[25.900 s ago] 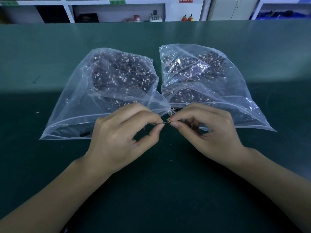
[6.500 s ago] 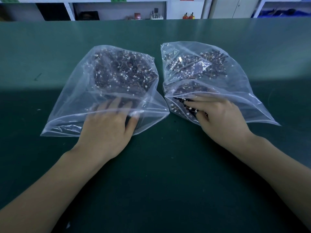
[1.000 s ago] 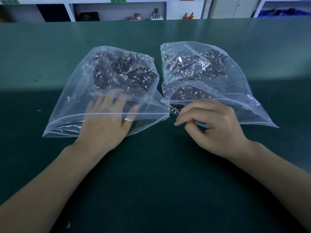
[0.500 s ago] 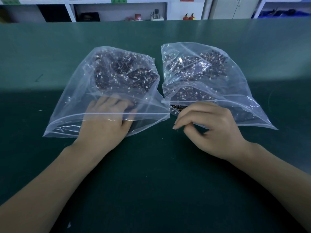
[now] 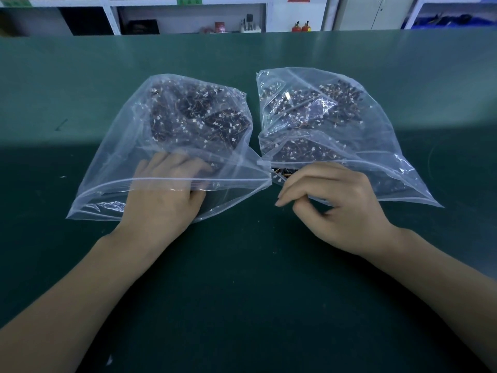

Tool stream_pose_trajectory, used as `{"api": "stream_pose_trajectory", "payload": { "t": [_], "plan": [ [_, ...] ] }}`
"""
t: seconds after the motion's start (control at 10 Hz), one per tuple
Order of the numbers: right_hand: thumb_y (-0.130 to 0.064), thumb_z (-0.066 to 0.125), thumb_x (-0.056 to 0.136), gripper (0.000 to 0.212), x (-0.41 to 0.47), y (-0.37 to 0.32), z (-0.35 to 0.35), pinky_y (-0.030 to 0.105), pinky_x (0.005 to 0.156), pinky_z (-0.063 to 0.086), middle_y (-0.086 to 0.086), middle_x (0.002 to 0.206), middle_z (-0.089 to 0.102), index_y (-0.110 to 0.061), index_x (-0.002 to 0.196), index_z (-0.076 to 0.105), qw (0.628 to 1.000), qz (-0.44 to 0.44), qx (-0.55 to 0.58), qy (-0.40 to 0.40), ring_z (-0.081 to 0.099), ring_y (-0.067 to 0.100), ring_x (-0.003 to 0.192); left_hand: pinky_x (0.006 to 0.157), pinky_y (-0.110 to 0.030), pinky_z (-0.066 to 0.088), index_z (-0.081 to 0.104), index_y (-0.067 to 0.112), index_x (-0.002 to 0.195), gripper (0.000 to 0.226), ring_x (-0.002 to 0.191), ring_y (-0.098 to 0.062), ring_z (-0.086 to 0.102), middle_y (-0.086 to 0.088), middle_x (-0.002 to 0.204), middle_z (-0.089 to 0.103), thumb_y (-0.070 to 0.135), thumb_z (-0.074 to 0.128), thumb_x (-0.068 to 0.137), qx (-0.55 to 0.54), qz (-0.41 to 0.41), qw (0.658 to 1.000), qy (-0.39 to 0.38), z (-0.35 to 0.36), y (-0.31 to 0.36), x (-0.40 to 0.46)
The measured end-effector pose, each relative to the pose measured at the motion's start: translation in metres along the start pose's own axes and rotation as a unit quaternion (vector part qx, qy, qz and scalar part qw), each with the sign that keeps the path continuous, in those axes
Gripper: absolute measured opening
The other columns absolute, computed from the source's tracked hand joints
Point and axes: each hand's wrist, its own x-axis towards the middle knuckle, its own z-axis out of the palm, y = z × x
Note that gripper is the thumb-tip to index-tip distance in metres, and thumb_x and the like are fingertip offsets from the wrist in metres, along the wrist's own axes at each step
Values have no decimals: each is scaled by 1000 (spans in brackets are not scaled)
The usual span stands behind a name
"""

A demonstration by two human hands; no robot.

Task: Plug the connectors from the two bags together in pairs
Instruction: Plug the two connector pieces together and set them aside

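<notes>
Your left hand reaches flat-fingered inside the left bag among connectors, while your right hand, fingers curled, pinches at the right bag mouth, what it grips hidden.

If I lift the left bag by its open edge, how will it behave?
Probably floppy: the left bag is thin, creased clear film. Likely bottom-heavy, since the connectors pile at its far end. They may slide out, as the mouth is open.

Dark green tabletop, lit paler toward the far edge. Two clear zip bags lie on it side by side, nearly touching: left bag & right bag, both w/ small wired connectors inside.
</notes>
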Motion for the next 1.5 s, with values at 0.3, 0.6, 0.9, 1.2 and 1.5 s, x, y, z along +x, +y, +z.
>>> {"api": "stream_pose_trajectory", "payload": {
  "t": [0.3, 0.6, 0.9, 1.2, 1.5],
  "plan": [
    [7, 64, 91, 26, 0, 1, 2, 45, 81, 56, -2, 92, 76, -11, 86, 83, 1000, 5, 10, 2, 73, 14, 89, 86, -45, 43, 69, 18, 106, 15, 99, -32, 66, -1, 101, 75, 12, 76, 94, -30, 44, 996, 68, 2, -1, 0],
    [5, 61, 92, 27, 2, -2, 0, 26, 80, 54, -7, 91, 73, -10, 100, 81, 1000, 20, 10, -2, 68, 6, 87, 56, -36, 49, 79, 8, 88, 22, 69, -11, 50, -2, 86, 66, 0, 58, 88, -160, 189, 957, 153, -10, 25, -8],
    [-21, 74, 100, 15, 2, -7, 1, 13, 75, 44, -3, 96, 75, -12, 112, 76, 996, 26, 76, -30, 66, 14, 77, 64, -22, 47, 68, 14, 104, 22, 71, -8, 53, -5, 89, 67, -4, 61, 93, -227, 266, 917, 188, -9, 46, -16],
    [-10, 78, 94, 8, 2, -9, 2, 32, 56, 50, 1, 90, 77, -3, 98, 80, 993, 18, 114, 15, 67, 22, 67, 80, -15, 48, 69, 20, 116, 21, 86, -8, 64, -3, 98, 73, 3, 69, 103, -245, 273, 915, 167, -8, 50, -13],
    [-9, 84, 90, 7, 1, -7, 2, 34, 56, 49, 5, 87, 76, -3, 94, 81, 992, 37, 118, 34, 66, 24, 66, 71, -27, 57, 81, 3, 100, 7, 84, -15, 72, -5, 98, 77, 6, 75, 101, -227, 238, 928, 176, -11, 51, -15]
  ]
}}
